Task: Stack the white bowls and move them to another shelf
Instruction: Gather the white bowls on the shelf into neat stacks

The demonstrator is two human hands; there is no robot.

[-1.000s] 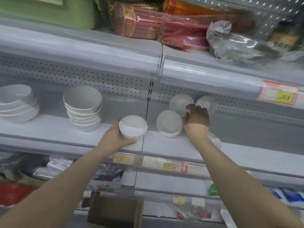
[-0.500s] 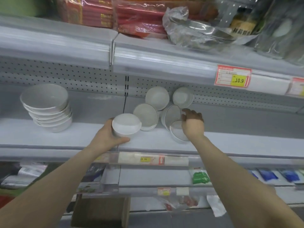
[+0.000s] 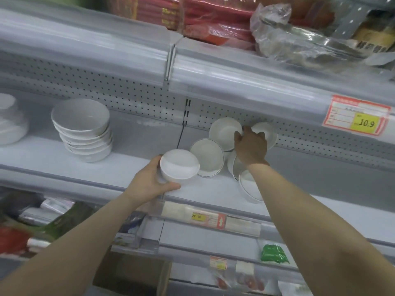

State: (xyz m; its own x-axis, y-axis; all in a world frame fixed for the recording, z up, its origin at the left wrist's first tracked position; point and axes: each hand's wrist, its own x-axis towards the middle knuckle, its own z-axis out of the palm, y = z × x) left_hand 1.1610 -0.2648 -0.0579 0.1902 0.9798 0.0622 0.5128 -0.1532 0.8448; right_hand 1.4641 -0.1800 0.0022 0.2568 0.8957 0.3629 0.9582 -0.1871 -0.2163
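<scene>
While a stack of bowls [image 3: 82, 130] stands at the left of the shelf [image 3: 132, 165], the left hand [image 3: 149, 182] grips one white bowl [image 3: 179, 167] at the front edge. The right hand [image 3: 251, 147] reaches a leaning bowl [image 3: 224, 131] at the back, its hold impossible to tell. A firm rim pinch, then square nesting, looks wisest.

A shop: grey metal shelves [image 3: 128, 167] with perforated back panels, price tags clipped to the shelf edges, one [image 3: 356, 115] at right reading 10.9, another [image 3: 198, 216] lower centre reading 29.90, and packaged goods [image 3: 213, 20] along the top.
</scene>
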